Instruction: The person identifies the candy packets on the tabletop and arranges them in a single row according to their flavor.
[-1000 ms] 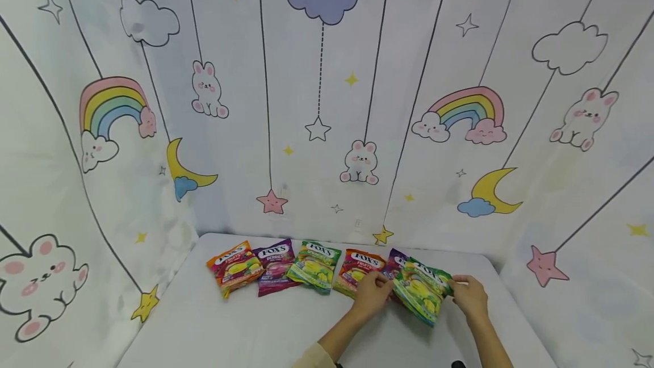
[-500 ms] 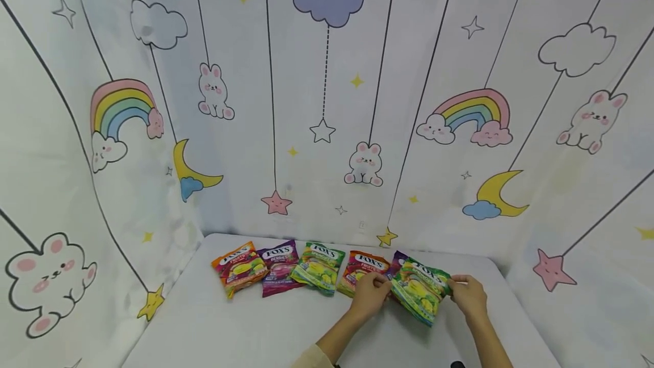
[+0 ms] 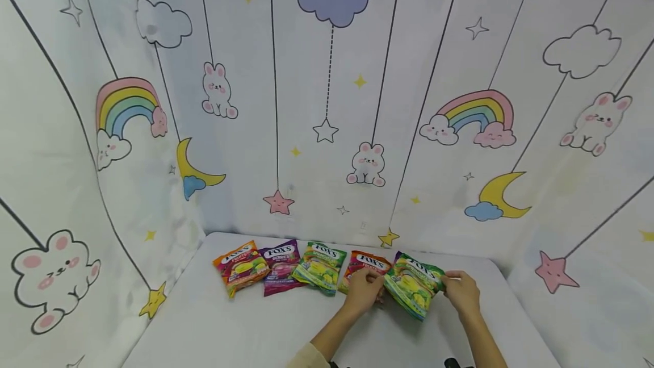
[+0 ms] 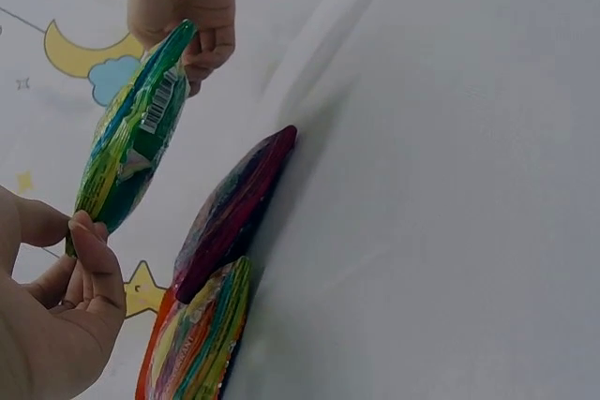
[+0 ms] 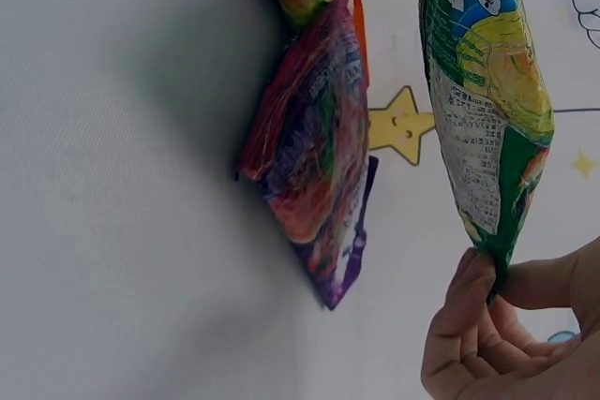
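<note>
Both hands hold a green FOX'S candy bag [image 3: 414, 287] between them, clear of the table in both wrist views. My left hand [image 3: 364, 293] pinches one side edge; thumb and fingertips meet there in the left wrist view. At the opposite edge, my right hand [image 3: 462, 295] pinches the other side, its remaining fingers curled below in the right wrist view. A purple candy bag [image 5: 314, 152] lies on the table beneath, mostly covered by the green one in the head view. Beside it, an orange-red FOX'S bag [image 3: 368, 261] is partly hidden behind my left hand.
To the left along the back of the white table [image 3: 245, 334] lie an orange bag [image 3: 241, 268], a purple berries bag [image 3: 282, 268] and another green bag [image 3: 321, 268]. A white cloth wall [image 3: 317, 203] with printed rabbits and stars rises behind. A small black object [image 3: 452, 363] shows at the bottom edge.
Both hands have shifted slightly left with the green bag, which now covers more of the purple bag beneath it. The head view has shifted slightly.
</note>
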`<state>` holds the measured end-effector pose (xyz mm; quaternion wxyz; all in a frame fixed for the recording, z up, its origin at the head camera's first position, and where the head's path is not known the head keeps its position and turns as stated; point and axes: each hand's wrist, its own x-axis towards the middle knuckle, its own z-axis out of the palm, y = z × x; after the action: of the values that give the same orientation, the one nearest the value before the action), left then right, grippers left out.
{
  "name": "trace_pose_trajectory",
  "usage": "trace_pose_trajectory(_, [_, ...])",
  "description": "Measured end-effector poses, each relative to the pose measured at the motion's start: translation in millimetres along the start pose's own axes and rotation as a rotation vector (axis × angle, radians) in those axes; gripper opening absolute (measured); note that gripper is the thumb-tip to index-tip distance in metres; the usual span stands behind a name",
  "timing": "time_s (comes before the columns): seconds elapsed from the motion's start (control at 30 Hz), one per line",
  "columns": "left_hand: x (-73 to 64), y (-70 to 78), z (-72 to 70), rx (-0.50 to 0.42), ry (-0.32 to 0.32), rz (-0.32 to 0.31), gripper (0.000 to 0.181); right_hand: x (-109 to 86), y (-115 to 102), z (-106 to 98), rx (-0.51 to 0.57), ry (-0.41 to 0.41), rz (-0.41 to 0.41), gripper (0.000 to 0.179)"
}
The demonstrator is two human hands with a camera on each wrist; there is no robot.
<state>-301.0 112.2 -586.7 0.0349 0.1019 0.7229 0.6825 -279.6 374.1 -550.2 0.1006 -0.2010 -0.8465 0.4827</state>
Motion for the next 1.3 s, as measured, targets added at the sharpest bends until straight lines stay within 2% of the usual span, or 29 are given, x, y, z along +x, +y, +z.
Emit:
trace_pose_trajectory(0.4, [-4.4, 1.2, -13.6, 0.101, 0.053, 0.014, 0.013, -1.9, -7, 13, 0.011, -0.038, 0.005, 0.037])
trace_pose_trajectory(0.63, [-7.4, 3.3, -22.8, 0.031, 0.074, 0.007, 0.011, -1.4, -15, 21, -0.014, -0.055, -0.019, 0.037])
trace_pose_trajectory(0.8, [-8.3, 0.6, -29.8, 0.013, 0.098, 0.002, 0.011, -3.1, -21, 27, -0.024, -0.071, -0.036, 0.037])
trace_pose_trajectory(0.9, [-9.4, -1.8, -34.3, -0.004, 0.093, 0.001, 0.011, -4.7, -25, 30, -0.032, -0.072, -0.046, 0.036])
trace_pose_trajectory(1.3, [-17.6, -3.3, -54.7, 0.011, 0.107, -0.001, 0.013, -5.2, -33, 52, -0.044, -0.067, -0.033, 0.031])
